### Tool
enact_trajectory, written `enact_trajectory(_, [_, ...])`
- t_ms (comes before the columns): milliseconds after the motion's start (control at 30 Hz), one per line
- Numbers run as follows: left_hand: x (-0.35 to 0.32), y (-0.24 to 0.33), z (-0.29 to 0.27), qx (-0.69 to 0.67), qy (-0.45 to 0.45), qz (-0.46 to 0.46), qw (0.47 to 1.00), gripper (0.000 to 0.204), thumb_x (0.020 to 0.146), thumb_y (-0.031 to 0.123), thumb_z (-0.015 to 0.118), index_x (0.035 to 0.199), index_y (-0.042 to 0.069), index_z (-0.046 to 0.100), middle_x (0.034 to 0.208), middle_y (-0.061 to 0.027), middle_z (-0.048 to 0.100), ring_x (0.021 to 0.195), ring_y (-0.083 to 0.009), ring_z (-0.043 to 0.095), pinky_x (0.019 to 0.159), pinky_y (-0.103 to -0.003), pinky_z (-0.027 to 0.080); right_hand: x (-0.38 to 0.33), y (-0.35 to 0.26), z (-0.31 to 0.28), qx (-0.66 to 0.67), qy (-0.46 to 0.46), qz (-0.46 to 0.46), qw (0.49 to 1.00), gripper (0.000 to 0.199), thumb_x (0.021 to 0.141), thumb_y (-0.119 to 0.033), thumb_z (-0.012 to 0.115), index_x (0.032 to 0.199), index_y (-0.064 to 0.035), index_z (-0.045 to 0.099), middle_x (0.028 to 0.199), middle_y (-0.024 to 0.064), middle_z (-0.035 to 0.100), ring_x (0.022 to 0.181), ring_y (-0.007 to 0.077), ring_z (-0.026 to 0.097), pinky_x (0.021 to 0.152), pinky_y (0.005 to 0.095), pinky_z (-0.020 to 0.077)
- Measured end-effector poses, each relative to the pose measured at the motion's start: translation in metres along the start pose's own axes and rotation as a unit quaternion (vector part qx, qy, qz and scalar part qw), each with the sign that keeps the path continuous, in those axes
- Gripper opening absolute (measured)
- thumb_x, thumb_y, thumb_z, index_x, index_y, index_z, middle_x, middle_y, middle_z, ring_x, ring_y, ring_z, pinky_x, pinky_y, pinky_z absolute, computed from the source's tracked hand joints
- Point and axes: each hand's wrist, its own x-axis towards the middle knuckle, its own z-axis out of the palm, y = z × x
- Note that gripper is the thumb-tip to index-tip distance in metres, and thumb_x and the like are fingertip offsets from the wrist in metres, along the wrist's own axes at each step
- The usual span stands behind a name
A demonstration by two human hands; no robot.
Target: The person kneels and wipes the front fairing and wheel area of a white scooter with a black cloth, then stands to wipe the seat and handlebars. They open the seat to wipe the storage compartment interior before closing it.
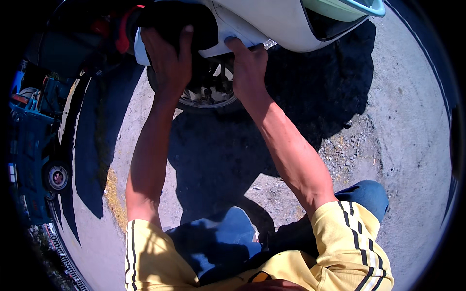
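Observation:
At the top of the head view is a white body panel (225,30) of a vehicle, with a dark, rounded part (179,17) set against it. My left hand (167,58) grips the panel's lower left, thumb pointing up over the dark part; its fingertips are partly in shadow. On the right, my right hand (249,70) has its thumb pressed on the white surface and its fingers curled beneath the lower edge. A spoked wheel (211,92) shows below the panel, between my wrists, mostly shaded.
A pale green basin (335,9) rests in the white vehicle at upper right. Something red (124,31) is at upper left. A dark blue vehicle (31,160) stands far left. Gravel (342,153) lies on the concrete ground (412,145), near my bent knee (366,196).

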Motion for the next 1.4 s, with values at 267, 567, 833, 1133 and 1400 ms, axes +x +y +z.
enact_trajectory(267, [0.001,-0.005,0.001,0.01,0.016,0.002,1.0,0.077,0.101,0.044,0.068,0.149,-0.006,0.034,0.141,-0.0293,0.042,0.134,-0.0435,0.044,0.116,-0.049,0.032,0.004,0.002,0.004,-0.034,-0.004,-0.012,0.999,0.04,0.082,0.0,0.074,0.118,0.0078,0.058,0.104,0.0097,0.069,0.094,0.0159,0.066,0.086,0.029,0.0514])
enact_trajectory(567, [0.0,-0.006,0.0,0.033,0.016,0.01,0.999,0.078,0.101,0.044,0.068,0.149,-0.008,0.034,0.141,-0.0297,0.042,0.134,-0.0428,0.044,0.117,-0.048,0.032,0.002,0.002,0.005,0.013,-0.022,-0.043,0.999,0.04,0.082,-0.004,0.074,0.116,0.0084,0.058,0.104,0.0086,0.067,0.093,0.0139,0.062,0.086,0.0267,0.0481])
enact_trajectory(833, [-0.001,-0.008,0.001,0.026,0.012,0.005,1.0,0.08,0.099,0.045,0.07,0.147,-0.008,0.034,0.139,-0.0304,0.042,0.132,-0.0457,0.043,0.115,-0.052,0.032,0.004,0.006,-0.003,-0.004,-0.025,-0.015,1.0,0.036,0.083,-0.006,0.076,0.111,0.0089,0.061,0.102,0.0077,0.066,0.091,0.0121,0.06,0.083,0.0286,0.0485])
enact_trajectory(1133, [0.0,-0.007,0.0,0.04,0.011,0.004,0.999,0.082,0.098,0.046,0.071,0.145,-0.009,0.034,0.137,-0.0312,0.042,0.131,-0.0478,0.043,0.114,-0.054,0.032,0.009,0.004,-0.013,0.073,-0.05,-0.008,0.996,0.044,0.084,-0.005,0.074,0.121,0.0108,0.058,0.11,0.0092,0.068,0.102,0.0158,0.062,0.094,0.0315,0.0481])
enact_trajectory(1400, [-0.002,-0.005,0.001,0.023,0.013,0.008,1.0,0.088,0.099,0.048,0.069,0.153,-0.01,0.03,0.148,-0.0319,0.039,0.142,-0.0442,0.039,0.121,-0.049,0.027,0.009,-0.001,-0.017,0.045,-0.064,0.012,0.997,0.049,0.083,-0.004,0.074,0.126,0.0117,0.056,0.115,0.0117,0.066,0.106,0.0193,0.064,0.099,0.0326,0.0492])
